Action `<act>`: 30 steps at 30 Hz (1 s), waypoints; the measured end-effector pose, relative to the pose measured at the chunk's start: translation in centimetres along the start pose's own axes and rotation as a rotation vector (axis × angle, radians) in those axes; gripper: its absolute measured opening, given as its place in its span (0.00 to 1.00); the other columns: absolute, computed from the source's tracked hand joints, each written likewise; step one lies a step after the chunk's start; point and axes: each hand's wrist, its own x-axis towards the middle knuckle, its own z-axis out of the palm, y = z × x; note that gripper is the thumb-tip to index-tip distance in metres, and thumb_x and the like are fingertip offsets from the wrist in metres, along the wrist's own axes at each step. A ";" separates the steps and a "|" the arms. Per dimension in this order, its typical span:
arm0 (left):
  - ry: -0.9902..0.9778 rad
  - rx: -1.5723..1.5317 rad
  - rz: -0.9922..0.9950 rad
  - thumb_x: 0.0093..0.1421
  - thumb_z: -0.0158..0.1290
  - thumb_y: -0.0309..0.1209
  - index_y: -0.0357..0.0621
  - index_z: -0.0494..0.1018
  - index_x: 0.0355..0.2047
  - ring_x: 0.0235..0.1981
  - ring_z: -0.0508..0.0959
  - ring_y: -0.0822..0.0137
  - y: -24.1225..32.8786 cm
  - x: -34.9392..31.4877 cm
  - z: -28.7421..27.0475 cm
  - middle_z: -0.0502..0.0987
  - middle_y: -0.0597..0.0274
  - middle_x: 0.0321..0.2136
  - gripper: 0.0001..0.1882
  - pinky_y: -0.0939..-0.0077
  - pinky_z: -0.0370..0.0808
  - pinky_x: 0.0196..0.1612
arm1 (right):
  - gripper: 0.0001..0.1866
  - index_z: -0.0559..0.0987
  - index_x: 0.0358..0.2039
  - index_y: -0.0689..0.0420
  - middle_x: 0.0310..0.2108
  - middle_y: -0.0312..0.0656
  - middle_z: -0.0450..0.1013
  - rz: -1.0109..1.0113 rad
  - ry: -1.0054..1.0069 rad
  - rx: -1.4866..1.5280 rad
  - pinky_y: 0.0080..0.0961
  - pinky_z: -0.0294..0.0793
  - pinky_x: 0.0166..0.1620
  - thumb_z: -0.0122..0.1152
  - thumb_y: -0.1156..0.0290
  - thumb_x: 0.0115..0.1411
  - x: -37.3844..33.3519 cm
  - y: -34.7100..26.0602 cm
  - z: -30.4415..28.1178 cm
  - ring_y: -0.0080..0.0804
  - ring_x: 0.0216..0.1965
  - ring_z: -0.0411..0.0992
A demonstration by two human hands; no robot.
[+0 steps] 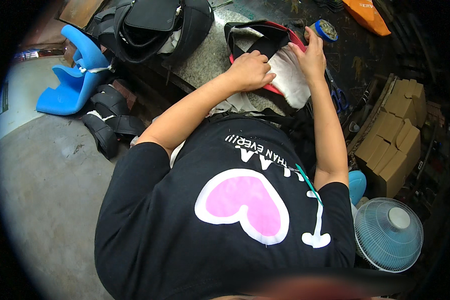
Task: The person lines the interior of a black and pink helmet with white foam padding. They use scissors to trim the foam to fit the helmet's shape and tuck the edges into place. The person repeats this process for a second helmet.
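A sewn fabric piece (294, 80), black with red edging and a white inner side, lies at the near edge of the bench in front of me. My left hand (250, 71) is closed on its near left part, fingers curled over the black band and the white cloth. At the upper right, my right hand (312, 56) grips the red edge between thumb and fingers. The folds under both palms are hidden. Just beyond my right fingertips stands a small round tub (326, 31) with a blue rim and small pieces inside.
Black padded bags (160, 27) are piled at the left of the grey worktop (197, 62). Blue-handled scissors (341, 99) lie right of my right forearm. Further out are blue foam (75, 80), an orange bag (367, 16), cardboard boxes (391, 145) and a fan (389, 235).
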 end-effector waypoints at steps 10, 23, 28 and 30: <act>0.072 0.111 -0.195 0.56 0.56 0.34 0.42 0.76 0.37 0.43 0.77 0.50 -1.8 0.6 -1.3 0.79 0.50 0.35 0.12 0.56 0.76 0.45 | 0.14 0.76 0.49 0.59 0.38 0.35 0.78 0.582 -0.512 1.193 0.17 0.73 0.43 0.57 0.73 0.63 -0.8 0.7 3.3 0.19 0.37 0.74; 0.538 -0.085 0.185 0.48 0.64 0.34 0.50 0.69 0.55 0.55 0.70 0.45 2.4 15.2 -1.8 0.65 0.48 0.59 0.32 0.57 0.73 0.54 | 0.56 0.55 0.68 0.58 0.56 0.53 0.70 0.316 0.202 0.242 0.34 0.70 0.56 0.79 0.65 0.43 3.0 10.6 -0.4 0.45 0.55 0.71; 0.308 -0.241 0.000 0.50 0.65 0.39 0.56 0.65 0.62 0.60 0.66 0.39 2.1 20.1 1.2 0.59 0.43 0.65 0.37 0.55 0.67 0.61 | 0.50 0.59 0.67 0.53 0.60 0.54 0.66 0.400 0.015 0.360 0.37 0.67 0.60 0.75 0.66 0.44 3.5 11.2 1.4 0.49 0.60 0.67; 0.412 -0.214 0.079 0.53 0.63 0.40 0.54 0.68 0.59 0.58 0.68 0.41 1.5 19.8 1.7 0.65 0.44 0.60 0.33 0.55 0.68 0.60 | 0.45 0.63 0.63 0.56 0.57 0.53 0.67 0.395 0.054 0.260 0.40 0.68 0.58 0.74 0.66 0.44 2.5 10.0 1.6 0.51 0.57 0.68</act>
